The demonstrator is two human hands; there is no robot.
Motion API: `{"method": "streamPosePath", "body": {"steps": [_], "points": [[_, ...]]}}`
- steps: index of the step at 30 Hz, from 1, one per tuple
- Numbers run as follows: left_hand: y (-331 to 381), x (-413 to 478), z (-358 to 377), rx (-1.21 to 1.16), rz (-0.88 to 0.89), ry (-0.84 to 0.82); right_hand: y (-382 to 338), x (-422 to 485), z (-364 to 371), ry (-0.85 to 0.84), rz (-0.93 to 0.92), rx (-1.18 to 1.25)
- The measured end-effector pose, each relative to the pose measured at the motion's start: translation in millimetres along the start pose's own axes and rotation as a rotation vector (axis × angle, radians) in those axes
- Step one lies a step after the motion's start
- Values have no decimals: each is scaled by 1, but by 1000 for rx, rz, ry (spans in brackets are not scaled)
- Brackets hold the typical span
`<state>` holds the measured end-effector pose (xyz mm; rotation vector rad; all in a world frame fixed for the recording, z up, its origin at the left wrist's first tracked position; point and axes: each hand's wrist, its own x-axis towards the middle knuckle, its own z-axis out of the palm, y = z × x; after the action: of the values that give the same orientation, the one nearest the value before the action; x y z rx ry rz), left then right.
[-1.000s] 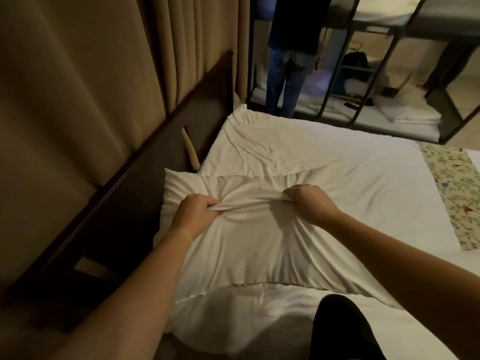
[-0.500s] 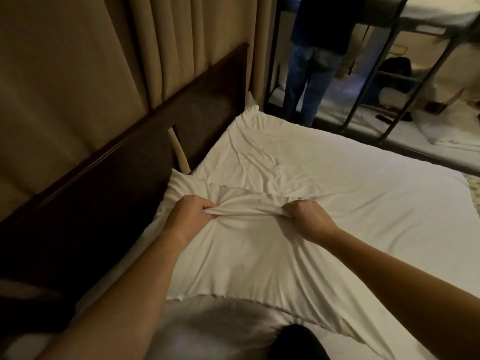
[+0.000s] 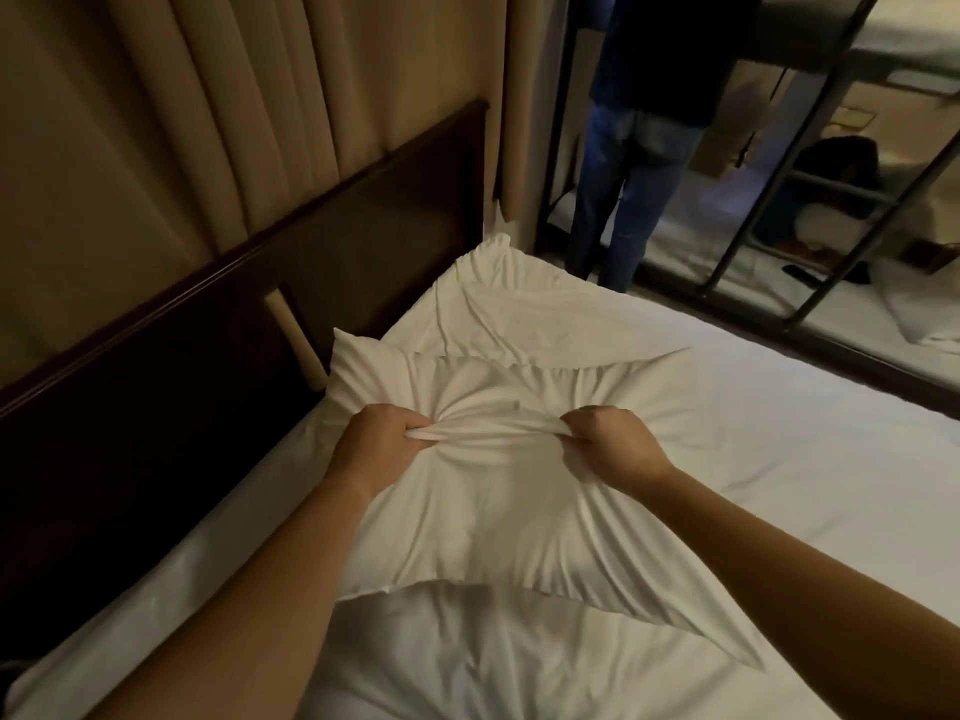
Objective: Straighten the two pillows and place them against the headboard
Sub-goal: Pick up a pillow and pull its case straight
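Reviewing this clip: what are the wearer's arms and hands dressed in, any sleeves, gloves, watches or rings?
Both forearms are bare as far as the frame shows, with no sleeve in view. The left hand and right hand wear no gloves. No watch, bracelet or ring shows on either wrist or on the visible fingers, though the dim light limits fine detail.

i have just the one view here, the head camera, worn high and tipped forward and down along both forearms. it sits close over the near pillow [image 3: 498, 511], which fills the centre of the frame, with the left hand [image 3: 382, 446] and right hand [image 3: 610, 444] a short reach ahead of the lens. the wide angle bends the dark headboard [image 3: 260, 324] diagonally up the left side and lets the curtain [image 3: 218, 106] in above it. facing across the bed [image 3: 779, 459], it reaches a bunk frame [image 3: 831, 210] far at upper right.
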<state>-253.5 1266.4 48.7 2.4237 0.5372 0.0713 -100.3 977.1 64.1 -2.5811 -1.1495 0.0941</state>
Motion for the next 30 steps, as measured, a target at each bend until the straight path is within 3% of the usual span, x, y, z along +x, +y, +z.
{"method": "streamPosePath", "body": {"steps": [11,22,30], "points": [[23,85,-46,35,108,-26,9,66,-21,87,61,-78],[-25,221,-73,15,214,-233,-22,147,-8,53,326,-57],[-62,311,-91,1,338,-181,-41,238,-13,99,410,-120]]}}
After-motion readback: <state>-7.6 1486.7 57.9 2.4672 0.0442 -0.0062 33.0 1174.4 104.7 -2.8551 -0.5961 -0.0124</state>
